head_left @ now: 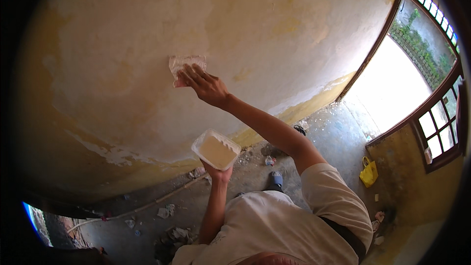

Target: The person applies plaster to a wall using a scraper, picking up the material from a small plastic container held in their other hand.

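Observation:
My right hand [208,88] is stretched up to the wall [274,34], its fingers closed on a flat, square putty spreader [188,62]. The spreader is pale and pinkish, smeared with white, and lies against the wall. Below it, my left hand [217,171] supports a translucent plastic tub [236,151] from underneath. Cream-coloured paste [216,151] fills the bottom of the tub, whose open top faces up. Whitish smears and yellow-brown patches cover the wall around my right hand.
An open doorway [392,88] lets in bright light at the right, beside a paned window [439,125]. On the floor are a yellow bag [368,172], a long thin pole [162,198] and scattered scraps [167,211]. A sandalled foot [277,179] shows below me.

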Demonstrator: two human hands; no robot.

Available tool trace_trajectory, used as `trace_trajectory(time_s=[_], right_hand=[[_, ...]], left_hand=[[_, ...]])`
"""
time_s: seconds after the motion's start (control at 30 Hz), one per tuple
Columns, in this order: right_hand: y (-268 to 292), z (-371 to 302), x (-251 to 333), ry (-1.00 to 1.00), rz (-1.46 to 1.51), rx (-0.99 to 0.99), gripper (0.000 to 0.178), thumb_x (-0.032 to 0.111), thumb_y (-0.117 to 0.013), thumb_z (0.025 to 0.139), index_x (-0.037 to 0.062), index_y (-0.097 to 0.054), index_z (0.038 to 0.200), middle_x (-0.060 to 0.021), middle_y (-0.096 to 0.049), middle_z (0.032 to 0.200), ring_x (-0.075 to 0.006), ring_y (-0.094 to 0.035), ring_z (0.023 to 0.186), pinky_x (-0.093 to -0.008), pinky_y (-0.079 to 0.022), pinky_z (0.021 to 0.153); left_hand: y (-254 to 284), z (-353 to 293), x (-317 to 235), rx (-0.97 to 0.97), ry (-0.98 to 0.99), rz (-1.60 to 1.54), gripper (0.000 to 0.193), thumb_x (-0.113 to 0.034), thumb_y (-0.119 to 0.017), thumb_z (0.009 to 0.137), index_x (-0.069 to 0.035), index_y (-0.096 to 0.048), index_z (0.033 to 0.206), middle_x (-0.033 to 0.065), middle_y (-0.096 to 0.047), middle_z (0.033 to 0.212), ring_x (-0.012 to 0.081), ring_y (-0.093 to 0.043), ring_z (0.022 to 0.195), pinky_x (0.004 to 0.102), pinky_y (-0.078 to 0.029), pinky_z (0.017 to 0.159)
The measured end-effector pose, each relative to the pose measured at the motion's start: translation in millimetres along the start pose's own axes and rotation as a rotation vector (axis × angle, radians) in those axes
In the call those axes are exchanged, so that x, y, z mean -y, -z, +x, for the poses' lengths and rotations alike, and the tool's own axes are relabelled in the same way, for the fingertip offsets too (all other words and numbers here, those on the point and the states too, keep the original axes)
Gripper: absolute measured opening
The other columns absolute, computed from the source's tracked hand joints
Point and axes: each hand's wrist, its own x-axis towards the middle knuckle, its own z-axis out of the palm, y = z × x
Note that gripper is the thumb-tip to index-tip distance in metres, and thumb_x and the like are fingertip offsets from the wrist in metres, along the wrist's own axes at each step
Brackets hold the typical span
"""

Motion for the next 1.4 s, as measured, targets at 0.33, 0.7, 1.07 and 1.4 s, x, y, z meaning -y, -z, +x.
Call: trace_trajectory(time_s=[0.33,0.7,1.07,1.4], right_hand=[[55.6,32.9,-55.3,-0.180,-0.021,-0.286,0.055,0.000,-0.061,0.094,0.0060,-0.055,0.148,-0.0186,-0.063,0.144,-0.0379,-0.065,0.128,-0.0476,-0.057,0.105],[46.2,-58.6,-2.8,-0.481,0.332,-0.039,0.039,0.006,-0.056,0.103,0.0034,-0.060,0.142,-0.0221,-0.074,0.120,-0.0324,-0.075,0.110,-0.0414,-0.064,0.083],[94.4,57.7,-151.2,-0.735,-0.202,-0.480,0.046,0.009,-0.062,0.097,0.0068,-0.065,0.142,-0.0175,-0.077,0.116,-0.0301,-0.077,0.078,-0.0388,-0.059,0.066],[11.0,-83.8,47.0,-0.774,0.599,0.174,0.024,0.008,-0.067,0.100,0.0039,-0.070,0.123,-0.0162,-0.076,0.111,-0.0237,-0.076,0.097,-0.0357,-0.065,0.077]], left_hand=[[3.2,-9.5,-5.4,-0.043,-0.093,-0.064,0.055,-0.060,-0.051,0.104,-0.021,-0.060,0.142,-0.0011,-0.065,0.140,0.0237,-0.058,0.133,0.0508,-0.039,0.119],[5.5,-4.6,-11.6,-0.043,-0.032,-0.132,0.054,-0.058,-0.050,0.104,-0.021,-0.060,0.143,-0.0001,-0.065,0.140,0.0248,-0.058,0.133,0.0510,-0.039,0.120],[-1.8,1.7,-1.4,-0.011,0.029,-0.090,0.053,-0.056,-0.052,0.105,-0.020,-0.062,0.142,0.0005,-0.065,0.140,0.0254,-0.058,0.134,0.0509,-0.039,0.120],[-4.6,13.4,-5.9,-0.112,0.012,-0.014,0.059,-0.065,-0.046,0.104,-0.024,-0.058,0.144,-0.0027,-0.062,0.141,0.0234,-0.057,0.134,0.0498,-0.038,0.119]])
